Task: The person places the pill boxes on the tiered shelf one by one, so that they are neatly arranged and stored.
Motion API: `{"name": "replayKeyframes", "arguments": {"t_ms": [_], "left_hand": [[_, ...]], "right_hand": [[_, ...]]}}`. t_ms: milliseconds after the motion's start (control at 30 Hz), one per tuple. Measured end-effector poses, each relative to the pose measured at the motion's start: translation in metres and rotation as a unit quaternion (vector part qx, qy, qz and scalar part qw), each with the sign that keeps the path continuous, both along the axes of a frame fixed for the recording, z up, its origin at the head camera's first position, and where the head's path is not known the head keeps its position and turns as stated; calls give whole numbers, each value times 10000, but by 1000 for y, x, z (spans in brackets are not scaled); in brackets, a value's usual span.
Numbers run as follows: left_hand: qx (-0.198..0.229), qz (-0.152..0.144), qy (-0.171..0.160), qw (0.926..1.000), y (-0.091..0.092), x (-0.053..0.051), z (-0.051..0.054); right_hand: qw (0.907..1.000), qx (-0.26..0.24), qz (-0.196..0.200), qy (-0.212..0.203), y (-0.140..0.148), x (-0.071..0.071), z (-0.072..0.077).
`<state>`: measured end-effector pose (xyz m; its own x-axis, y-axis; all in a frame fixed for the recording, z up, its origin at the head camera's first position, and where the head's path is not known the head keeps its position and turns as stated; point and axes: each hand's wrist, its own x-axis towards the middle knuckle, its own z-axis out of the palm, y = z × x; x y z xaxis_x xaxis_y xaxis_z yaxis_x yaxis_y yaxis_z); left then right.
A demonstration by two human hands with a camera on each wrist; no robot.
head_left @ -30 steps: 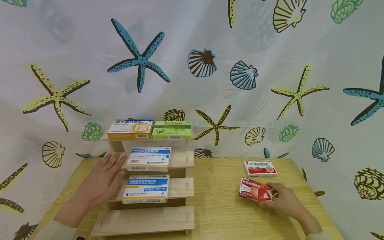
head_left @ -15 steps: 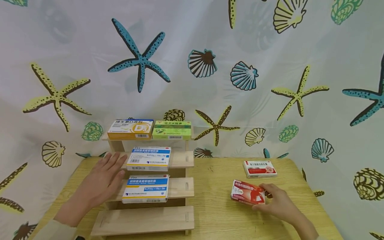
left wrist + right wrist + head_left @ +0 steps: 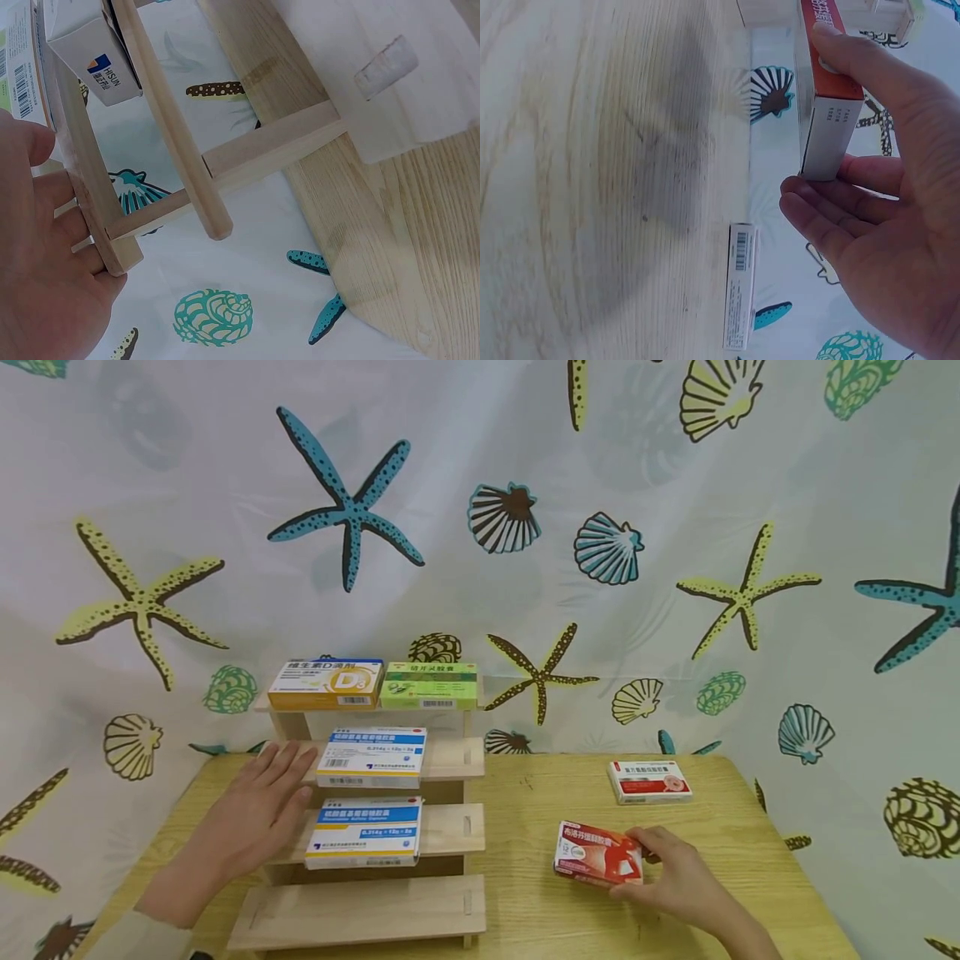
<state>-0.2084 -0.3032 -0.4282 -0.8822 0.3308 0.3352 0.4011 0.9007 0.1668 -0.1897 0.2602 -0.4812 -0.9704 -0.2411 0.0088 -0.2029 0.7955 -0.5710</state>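
1 red box (image 3: pixel 597 854): over the surface (image 3: pixel 540 802), right of the rack (image 3: pixel 360 910)
Right grip (image 3: pixel 675 877): thumb and fingers clamped on the red box's right end
Left grip (image 3: pixel 258 806): fingers extended, laid against the rack's left side
White box (image 3: pixel 650 782): on the surface, behind the red one
Top shelf: orange box (image 3: pixel 326 685), green box (image 3: pixel 430 687)
Middle shelves: upper blue box (image 3: pixel 372 758), lower blue box (image 3: pixel 365 832)

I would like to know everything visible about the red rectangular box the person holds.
The red rectangular box looks like thin cardboard, with white Chinese lettering, a pale round mark and a brighter red picture on its broad face. Its white end bears small print and appears shut. It slants slightly in the right-hand grip, thumb on a red printed face, fingers near the white end. It seems held above the yellowish wooden table, right of the pale stepped wooden rack.
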Motion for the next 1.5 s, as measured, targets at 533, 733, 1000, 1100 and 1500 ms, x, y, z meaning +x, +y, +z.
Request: {"name": "replayKeyframes", "arguments": {"t_ms": [533,733,1000,1100,1500], "left_hand": [[29,-45,121,9999,1,1,0],[48,3,106,9999,0,1,-1],[44,-4,88,10000,1,1,-1],[29,16,41,10000,1,1,-1],[61,22,48,10000,1,2,-1]], "right_hand": [[9981,-138,608,-12,-39,18,15],[9953,-137,953,-101,-54,24,19],[9885,-470,1256,-700,-75,34,15],[9861,-557,1308,-858,-82,36,13],[9758,-929,1900,-549,-114,38,-1]]}}
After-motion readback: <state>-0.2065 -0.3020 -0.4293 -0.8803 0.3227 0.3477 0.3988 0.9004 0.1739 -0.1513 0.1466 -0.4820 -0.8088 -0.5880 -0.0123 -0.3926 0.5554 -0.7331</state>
